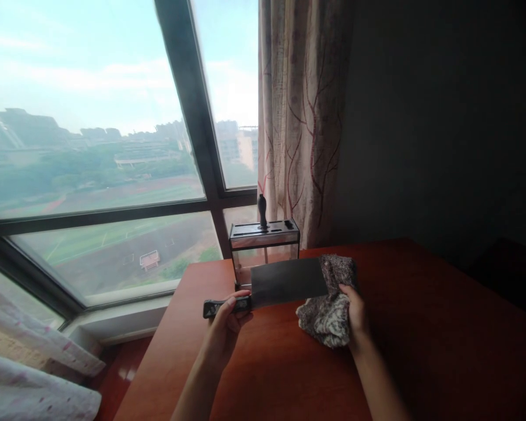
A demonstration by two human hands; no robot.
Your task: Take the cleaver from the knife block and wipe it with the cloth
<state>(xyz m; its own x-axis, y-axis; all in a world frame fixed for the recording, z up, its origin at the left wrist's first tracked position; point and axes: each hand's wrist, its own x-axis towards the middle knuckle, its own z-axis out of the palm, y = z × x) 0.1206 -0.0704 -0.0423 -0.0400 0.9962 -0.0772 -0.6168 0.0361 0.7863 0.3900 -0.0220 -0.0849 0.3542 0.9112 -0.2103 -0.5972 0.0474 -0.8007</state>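
Observation:
My left hand [228, 324] is closed round the black handle of a cleaver [288, 283]. Its broad dark blade points right, held up over the table. In my right hand [355, 313] is a fluffy grey-and-white cloth [326, 318], gripped at its right side. The cloth lies against the right end of the blade and hides that tip; part of it hangs below. Behind the blade stands a clear-sided knife block [265, 237] with a metal-looking top. A black-handled tool [262, 211] is upright in one of its slots.
The reddish-brown wooden table [280, 374] spreads beneath my hands. A large dark-framed window [92, 213] stands behind and to the left. A patterned curtain [302, 117] hangs behind the block, and a pale curtain [35, 386] is at lower left. A dark wall [433, 117] is at right.

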